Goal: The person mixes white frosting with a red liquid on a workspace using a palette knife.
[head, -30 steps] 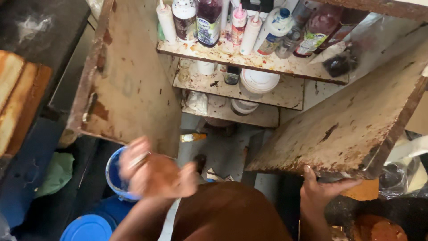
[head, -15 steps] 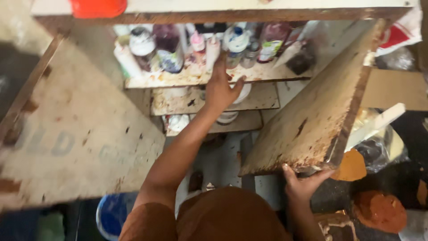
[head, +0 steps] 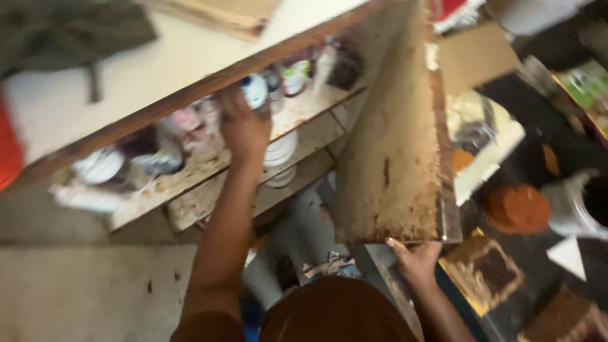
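Your left hand was up among the crowded bottles on the upper shelf, fingers curled over them; whether it had closed on one, I could not tell through the blur. A careless reach could have toppled neighbours off the edge. Your right hand gripped the bottom edge of the cupboard door, well apart from the bottles.

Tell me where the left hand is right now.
In the head view the left hand is up at the top cabinet shelf, left of centre, among the blurred bottles, while the right hand grips the open door.
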